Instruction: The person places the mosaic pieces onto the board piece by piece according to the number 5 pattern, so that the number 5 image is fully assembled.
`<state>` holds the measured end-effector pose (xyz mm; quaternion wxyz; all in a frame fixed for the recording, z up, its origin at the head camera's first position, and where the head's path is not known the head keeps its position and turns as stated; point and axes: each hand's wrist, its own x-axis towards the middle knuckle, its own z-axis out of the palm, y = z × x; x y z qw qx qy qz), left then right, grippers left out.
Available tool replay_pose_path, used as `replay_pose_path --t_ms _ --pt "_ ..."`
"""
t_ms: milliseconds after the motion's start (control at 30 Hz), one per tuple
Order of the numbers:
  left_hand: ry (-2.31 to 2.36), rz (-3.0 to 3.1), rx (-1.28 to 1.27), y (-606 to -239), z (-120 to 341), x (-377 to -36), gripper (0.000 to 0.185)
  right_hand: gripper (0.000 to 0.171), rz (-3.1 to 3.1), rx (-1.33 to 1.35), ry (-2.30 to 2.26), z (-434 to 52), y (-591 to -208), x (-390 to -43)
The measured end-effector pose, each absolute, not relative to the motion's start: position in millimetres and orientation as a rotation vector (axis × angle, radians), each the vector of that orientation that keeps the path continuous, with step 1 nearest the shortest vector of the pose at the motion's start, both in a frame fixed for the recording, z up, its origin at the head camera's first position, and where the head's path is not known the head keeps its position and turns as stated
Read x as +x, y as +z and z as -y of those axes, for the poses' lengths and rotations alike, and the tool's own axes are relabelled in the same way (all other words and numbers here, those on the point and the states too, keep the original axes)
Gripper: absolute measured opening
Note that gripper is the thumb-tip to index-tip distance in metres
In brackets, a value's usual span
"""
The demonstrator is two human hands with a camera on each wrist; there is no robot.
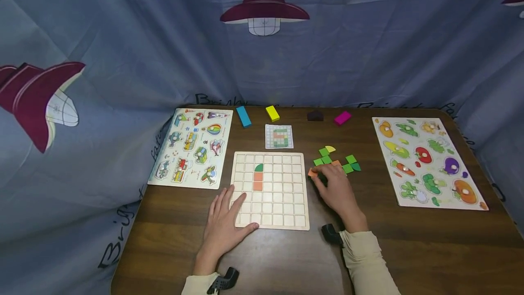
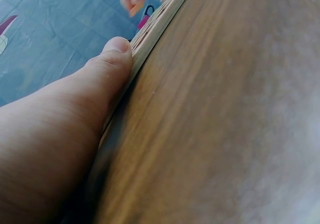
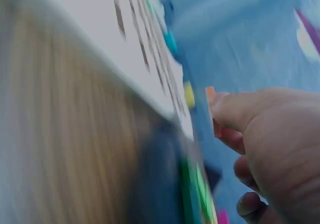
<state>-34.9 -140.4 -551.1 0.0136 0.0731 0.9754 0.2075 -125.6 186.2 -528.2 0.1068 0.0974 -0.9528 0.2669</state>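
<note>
Pinched between thumb and fingers of my right hand [image 1: 337,190] is an orange square tile [image 3: 211,111], just off the right edge of the wooden grid board [image 1: 282,201]. My left hand [image 1: 223,224] rests at the board's lower left corner with fingers extended, its thumb along the near edge. One column of the board holds a green quarter-round tile [image 1: 259,167] above two orange square tiles [image 1: 258,181]. Beyond my right hand lie several green tiles [image 1: 350,159], a yellow rounded tile [image 1: 330,149] and another orange tile [image 1: 336,163], partly hidden by the hand.
A printed pattern card [image 1: 279,136] lies behind the board. Blue [image 1: 243,116], yellow [image 1: 272,113], black [image 1: 315,116] and magenta [image 1: 342,118] blocks line the table's far side. Picture puzzle boards flank the work, vehicles [image 1: 223,149] left, vegetables [image 1: 430,199] right.
</note>
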Motion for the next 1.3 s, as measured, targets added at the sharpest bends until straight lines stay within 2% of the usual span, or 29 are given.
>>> replay_pose_path --t_ms 300,600,1000,1167,1300 --pt "0.663 -3.036 0.214 -550.2 140.9 -33.9 0.092 0.013 2.862 0.617 0.872 -114.3 -524.3 -119.8" --pt "0.659 -3.036 0.256 -551.4 140.8 -33.1 0.092 0.009 2.905 0.762 0.769 -85.9 -528.2 -122.1" --pt "0.647 -3.027 0.236 -551.7 143.1 -33.6 0.092 0.007 2.843 0.768 0.694 -86.6 -525.4 -117.5" --pt "0.665 -3.023 0.236 -552.8 142.4 -33.1 0.092 0.004 2.848 0.71 0.741 -110.3 -520.5 -116.3" --pt "0.662 -3.043 0.25 -554.8 143.5 -33.3 0.092 0.007 2.858 0.523 0.79 -147.7 -522.9 -120.9"
